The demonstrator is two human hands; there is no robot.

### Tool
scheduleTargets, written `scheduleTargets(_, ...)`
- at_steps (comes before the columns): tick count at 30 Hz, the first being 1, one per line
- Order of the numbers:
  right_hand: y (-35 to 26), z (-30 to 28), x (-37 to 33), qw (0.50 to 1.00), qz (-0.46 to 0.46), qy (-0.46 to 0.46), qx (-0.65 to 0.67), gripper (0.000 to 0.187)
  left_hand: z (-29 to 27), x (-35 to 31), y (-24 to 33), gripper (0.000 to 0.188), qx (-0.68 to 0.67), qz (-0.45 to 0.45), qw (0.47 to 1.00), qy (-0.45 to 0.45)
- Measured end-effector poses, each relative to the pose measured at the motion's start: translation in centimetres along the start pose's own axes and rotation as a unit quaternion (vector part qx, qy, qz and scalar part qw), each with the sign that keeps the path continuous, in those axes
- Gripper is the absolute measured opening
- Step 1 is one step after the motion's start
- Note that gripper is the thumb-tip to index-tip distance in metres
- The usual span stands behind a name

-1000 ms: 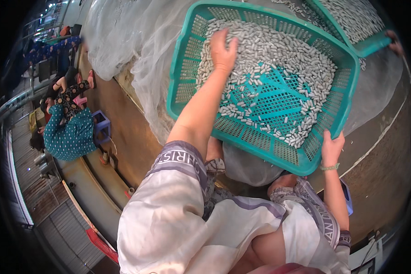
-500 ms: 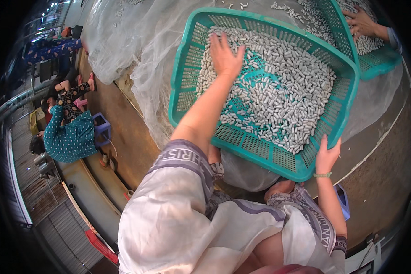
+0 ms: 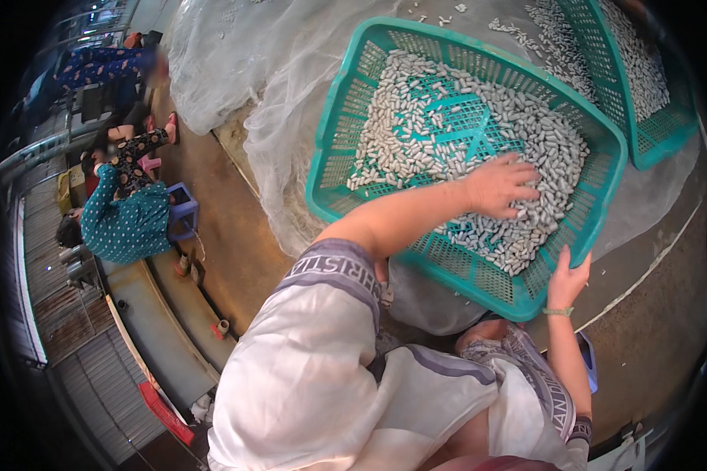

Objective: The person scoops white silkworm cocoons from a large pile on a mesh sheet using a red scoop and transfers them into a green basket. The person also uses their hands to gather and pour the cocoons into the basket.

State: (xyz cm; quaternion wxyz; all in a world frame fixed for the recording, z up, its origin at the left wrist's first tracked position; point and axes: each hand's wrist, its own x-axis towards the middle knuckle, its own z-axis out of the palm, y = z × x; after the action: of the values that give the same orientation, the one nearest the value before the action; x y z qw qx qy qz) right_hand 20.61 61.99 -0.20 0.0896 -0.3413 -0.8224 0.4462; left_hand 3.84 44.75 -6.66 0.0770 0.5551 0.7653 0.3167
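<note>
A large green plastic basket (image 3: 471,284) with slotted walls lies tilted before me, holding a layer of small grey-white cylindrical pieces (image 3: 554,153). My left hand (image 3: 504,187) rests palm down on the pieces, right of the basket's middle, its fingers spread. At the near right corner, my right hand (image 3: 567,282) grips the basket's rim; a beaded bracelet circles that wrist. Bare green lattice of the basket floor shows through around the middle and toward the far side. Part of the pieces is hidden under my left hand and forearm.
A second green basket (image 3: 644,145) with similar pieces stands at the far right, and loose pieces (image 3: 558,43) lie beside it. Pale netting (image 3: 283,149) covers the surface at left. Farther left, a person in dotted teal (image 3: 126,224) sits near a purple stool (image 3: 183,212).
My left hand has swept from the basket's far left toward its right middle, baring more of the floor lattice. My right hand keeps its hold. Another person's hand has left the second basket.
</note>
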Motion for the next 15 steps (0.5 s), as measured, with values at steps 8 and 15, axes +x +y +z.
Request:
scheduleTargets(8,0.6,0.3,-0.1,1.000,0.000,-0.006,0.012,0.032,-12.0,-6.8,-11.6,0.046,0.356,-0.257,0.898,0.033)
scheduleTargets(15,0.4,0.1,-0.2,0.999,0.029,0.010,0.027,0.034,-9.8,-11.6,-1.8,0.051,0.224,-0.467,0.850,-0.101)
